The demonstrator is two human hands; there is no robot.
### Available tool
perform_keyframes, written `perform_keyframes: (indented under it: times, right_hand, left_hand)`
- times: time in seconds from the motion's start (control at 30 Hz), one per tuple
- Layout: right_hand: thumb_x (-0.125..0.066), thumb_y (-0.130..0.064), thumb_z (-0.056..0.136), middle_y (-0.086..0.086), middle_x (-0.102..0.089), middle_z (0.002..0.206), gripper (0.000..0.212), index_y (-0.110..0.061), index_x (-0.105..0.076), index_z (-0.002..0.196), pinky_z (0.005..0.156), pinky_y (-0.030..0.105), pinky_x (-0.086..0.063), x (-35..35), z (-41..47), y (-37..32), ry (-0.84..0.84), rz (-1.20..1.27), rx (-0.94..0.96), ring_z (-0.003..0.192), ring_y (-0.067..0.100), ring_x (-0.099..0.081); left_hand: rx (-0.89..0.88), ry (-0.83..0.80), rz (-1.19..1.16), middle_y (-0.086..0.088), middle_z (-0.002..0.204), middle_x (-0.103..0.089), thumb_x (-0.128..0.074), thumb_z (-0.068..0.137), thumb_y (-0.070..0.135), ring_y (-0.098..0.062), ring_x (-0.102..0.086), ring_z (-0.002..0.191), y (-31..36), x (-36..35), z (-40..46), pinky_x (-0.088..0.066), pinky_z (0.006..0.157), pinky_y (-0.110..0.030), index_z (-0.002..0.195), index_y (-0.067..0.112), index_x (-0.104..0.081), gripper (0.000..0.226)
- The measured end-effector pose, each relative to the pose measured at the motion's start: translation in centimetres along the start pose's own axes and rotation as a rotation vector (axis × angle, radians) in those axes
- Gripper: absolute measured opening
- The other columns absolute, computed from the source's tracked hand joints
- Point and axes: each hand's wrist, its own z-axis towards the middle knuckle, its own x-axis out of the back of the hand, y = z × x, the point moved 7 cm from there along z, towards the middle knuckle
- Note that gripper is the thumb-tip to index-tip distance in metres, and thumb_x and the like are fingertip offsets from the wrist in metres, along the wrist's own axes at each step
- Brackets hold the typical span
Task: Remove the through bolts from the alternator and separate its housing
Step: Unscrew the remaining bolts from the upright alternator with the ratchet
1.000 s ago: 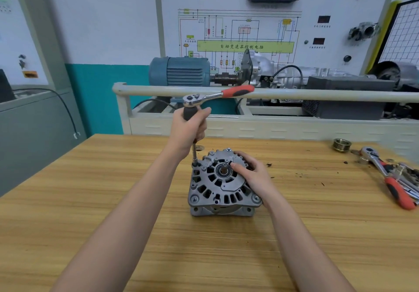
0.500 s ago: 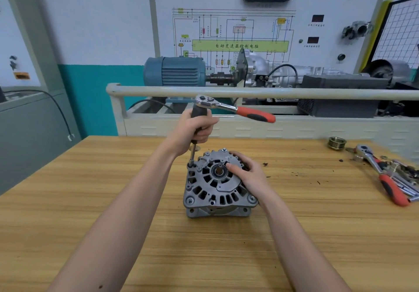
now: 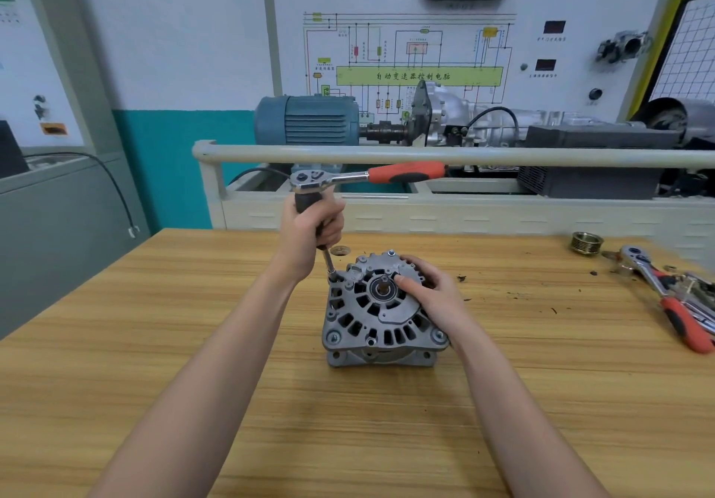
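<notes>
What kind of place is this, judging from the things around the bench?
Probably an automotive training workshop: a wall panel with a wiring diagram, a blue electric motor coupled to a gearbox on a stand, and a wooden workbench carrying an alternator and ratchet wrenches.

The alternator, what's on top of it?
On the alternator the right hand rests beside its centre hub. The left hand holds a ratchet whose extension meets its far-left corner. The bolt is hidden.
</notes>
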Motion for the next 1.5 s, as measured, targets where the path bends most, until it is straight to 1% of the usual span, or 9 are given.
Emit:
perform_keyframes:
  times: [0.27,0.43,0.5,0.63,0.73,0.83,1.1,1.3,1.5]
  right_hand:
    - [-0.07,-0.026,0.086,-0.002,-0.06,0.121,0.038,-0.04,-0.057,0.119,0.067,0.021,-0.056,0.0,-0.1,0.0,0.007,0.032,-0.012,0.095,0.011,-0.067]
    - [-0.068,-0.009,0.085,-0.002,-0.057,0.132,0.049,-0.023,-0.055,0.13,0.093,0.023,-0.048,0.6,-0.6,-1.7,0.073,-0.001,0.053,0.119,0.014,-0.055]
    - [-0.065,0.002,0.081,-0.001,-0.06,0.13,0.049,-0.016,-0.055,0.127,0.098,0.021,-0.045,1.1,-1.0,-4.8,0.107,0.236,0.188,0.124,0.015,-0.053]
    - [-0.064,-0.014,0.08,0.013,-0.059,0.131,0.053,-0.002,-0.049,0.13,0.102,0.034,-0.046,-1.1,-1.3,-12.1,-0.195,0.634,0.314,0.123,0.023,-0.056]
    - [-0.049,-0.018,0.095,0.017,-0.059,0.128,0.033,-0.002,-0.049,0.123,0.094,0.038,-0.051,-3.2,-1.0,-15.2,-0.309,0.781,0.317,0.117,0.028,-0.058]
    - [-0.039,-0.016,0.1,0.012,-0.07,0.105,0.02,-0.006,-0.053,0.11,0.081,0.037,-0.056,-4.0,-0.6,-15.6,-0.313,0.899,0.288,0.099,0.025,-0.068]
    - [-0.074,-0.017,0.079,0.011,-0.069,0.111,0.022,-0.015,-0.07,0.101,0.09,0.033,-0.052,-3.3,-2.9,-13.7,-0.411,0.78,0.587,0.11,0.026,-0.062]
    - [-0.053,-0.018,0.086,0.011,-0.072,0.103,0.024,-0.006,-0.061,0.106,0.08,0.03,-0.056,-2.9,-0.6,-13.6,-0.248,0.88,0.458,0.097,0.023,-0.069]
    - [-0.044,-0.016,0.094,0.012,-0.071,0.098,0.022,-0.004,-0.053,0.11,0.085,0.034,-0.054,-4.6,0.8,-14.7,-0.355,1.03,0.362,0.096,0.025,-0.069]
  left_hand:
    - [-0.028,0.188,0.143,0.009,0.045,-0.039,-0.055,0.075,0.014,-0.01,-0.029,0.041,0.2,-0.9,-0.8,-0.024,0.042,-0.021,0.048,0.026,-0.047,0.031]
    - [-0.036,0.27,0.144,0.009,0.047,-0.04,-0.057,0.083,0.008,-0.007,-0.031,0.042,0.0,-0.5,-0.8,-0.027,0.038,-0.017,0.059,0.014,-0.044,0.028]
    - [-0.04,0.237,0.139,0.011,0.046,-0.041,-0.054,0.09,-0.001,-0.007,-0.031,0.041,-0.2,-0.5,-0.8,-0.026,0.039,-0.018,0.059,0.014,-0.043,0.035]
    - [-0.037,0.221,0.108,0.009,0.045,-0.039,-0.057,0.079,0.011,-0.008,-0.029,0.041,0.0,-0.8,-0.9,-0.023,0.04,-0.019,0.059,0.013,-0.04,0.026]
    - [-0.032,0.211,0.102,0.01,0.045,-0.038,-0.057,0.077,0.014,-0.007,-0.029,0.04,0.1,-0.7,-1.1,-0.026,0.04,-0.018,0.059,0.013,-0.04,0.024]
    - [-0.031,0.197,0.111,0.01,0.046,-0.039,-0.056,0.077,0.014,-0.007,-0.03,0.04,0.1,-0.5,-1.2,-0.029,0.039,-0.017,0.06,0.013,-0.04,0.024]
    - [-0.067,0.288,0.214,-0.004,0.051,-0.038,-0.054,0.079,0.018,-0.008,-0.034,0.043,0.5,-0.4,-1.4,-0.033,0.041,-0.016,0.061,0.007,-0.046,0.023]
    - [-0.043,0.084,0.247,0.002,0.044,-0.047,-0.063,0.081,0.006,-0.01,-0.042,0.04,1.1,-0.7,-0.7,-0.038,0.045,-0.021,0.056,0.008,-0.049,0.029]
    - [0.027,-0.079,0.069,0.009,0.039,-0.032,-0.059,0.076,0.005,-0.009,-0.025,0.034,1.0,-1.6,0.2,-0.026,0.041,-0.017,0.052,0.015,-0.039,0.032]
